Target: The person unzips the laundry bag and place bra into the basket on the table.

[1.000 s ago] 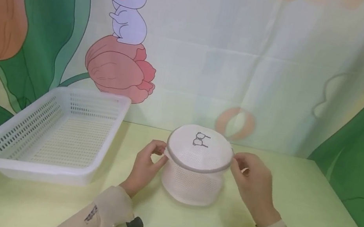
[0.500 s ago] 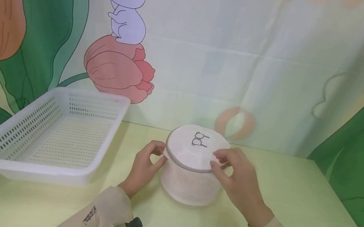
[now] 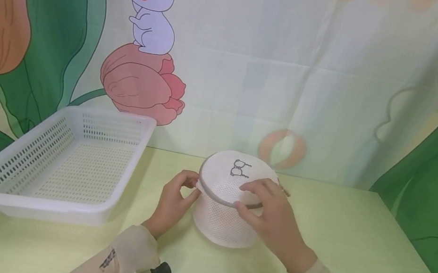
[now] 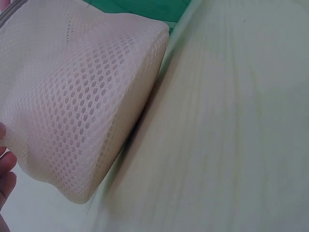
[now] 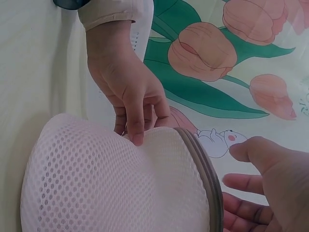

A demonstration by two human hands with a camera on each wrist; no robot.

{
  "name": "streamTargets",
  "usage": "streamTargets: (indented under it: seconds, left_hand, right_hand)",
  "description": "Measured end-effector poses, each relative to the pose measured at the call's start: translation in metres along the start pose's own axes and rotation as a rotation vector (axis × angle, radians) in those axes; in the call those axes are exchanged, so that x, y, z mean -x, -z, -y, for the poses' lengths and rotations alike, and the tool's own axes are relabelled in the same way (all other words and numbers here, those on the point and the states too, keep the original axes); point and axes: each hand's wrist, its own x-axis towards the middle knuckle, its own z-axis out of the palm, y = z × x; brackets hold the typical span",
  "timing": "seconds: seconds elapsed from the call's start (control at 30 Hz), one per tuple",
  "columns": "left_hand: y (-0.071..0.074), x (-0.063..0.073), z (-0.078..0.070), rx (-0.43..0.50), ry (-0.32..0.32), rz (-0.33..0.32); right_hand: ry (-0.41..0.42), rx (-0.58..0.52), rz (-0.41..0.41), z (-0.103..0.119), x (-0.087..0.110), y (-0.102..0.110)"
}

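Note:
A round white mesh laundry bag (image 3: pixel 226 223) stands upright on the table, its lid edged by a grey zipper (image 5: pixel 205 179) and printed with a dark line drawing. My left hand (image 3: pixel 174 201) pinches the mesh at the bag's left side, just under the rim. Over the front right of the lid hovers my right hand (image 3: pixel 271 216), thumb and fingers spread apart with nothing between them. The right wrist view shows those fingers close beside the lid. A small zipper pull (image 3: pixel 285 191) sticks out at the rim's right. In the left wrist view, only left fingertips (image 4: pixel 7 166) show.
A white plastic basket (image 3: pixel 113 208) with slotted walls stands on the table (image 3: pixel 355 253) to the left of the bag. Behind the table hangs a curtain (image 3: pixel 336 102) printed with tulips and a rabbit.
My right hand has left the bag's right rim, where its fingers were at the edge, and moved left over the lid. The zipper pull has come into view. My left hand keeps its hold.

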Motion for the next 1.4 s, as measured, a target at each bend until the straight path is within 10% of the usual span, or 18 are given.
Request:
streamTargets:
  seconds: [1.4]
  left_hand:
    - [-0.0030, 0.0029, -0.0055, -0.043, -0.047, 0.000]
  right_hand:
    - [0.037, 0.236, 0.010, 0.0007, -0.0013, -0.0105]
